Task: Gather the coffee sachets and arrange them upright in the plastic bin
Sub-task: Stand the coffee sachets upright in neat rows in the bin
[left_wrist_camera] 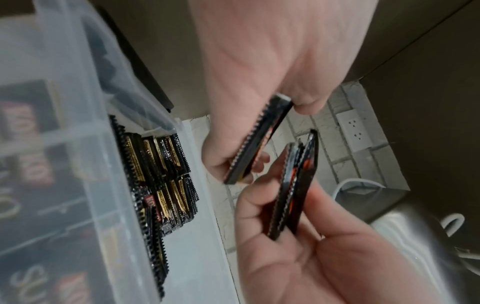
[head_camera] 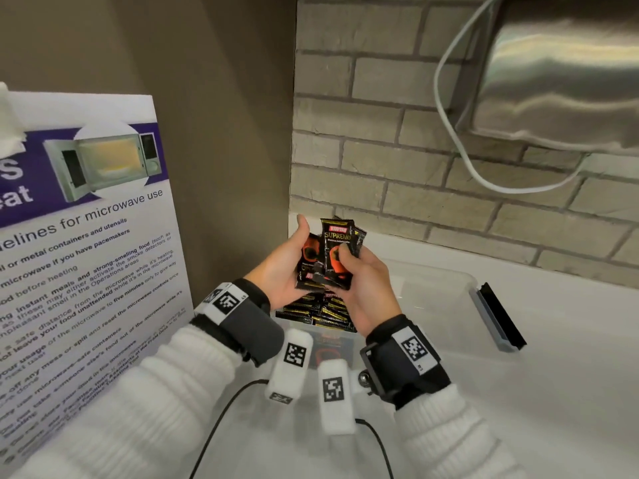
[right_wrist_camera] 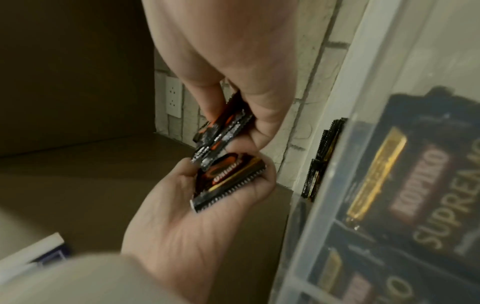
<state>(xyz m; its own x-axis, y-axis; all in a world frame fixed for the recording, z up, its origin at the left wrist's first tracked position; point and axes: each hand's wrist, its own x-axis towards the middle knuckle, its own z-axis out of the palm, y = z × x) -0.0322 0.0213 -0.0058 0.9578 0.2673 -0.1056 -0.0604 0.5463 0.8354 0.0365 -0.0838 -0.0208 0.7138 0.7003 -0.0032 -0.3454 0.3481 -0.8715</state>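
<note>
Both hands are raised together above the clear plastic bin (head_camera: 446,281), which sits on the white counter (head_camera: 553,392) close to its back left corner, where the brick wall (head_camera: 397,150) meets the brown side panel. The left hand (head_camera: 281,271) grips one coffee sachet (head_camera: 307,262) between thumb and curled fingers; the right hand (head_camera: 359,288) pinches a small fan of sachets (head_camera: 337,250), the front one facing the camera. These held packets stand with their long axis roughly vertical, tops up. Directly beneath the hands, at the bin's left end, a row of sachets (left_wrist_camera: 166,174) already stands on edge, serrated tops showing. So the drop point lies straight down and slightly toward the person, about equally near either hand. The likely next step is to merge the two bunches and lower them, still upright, beside that row.
</note>
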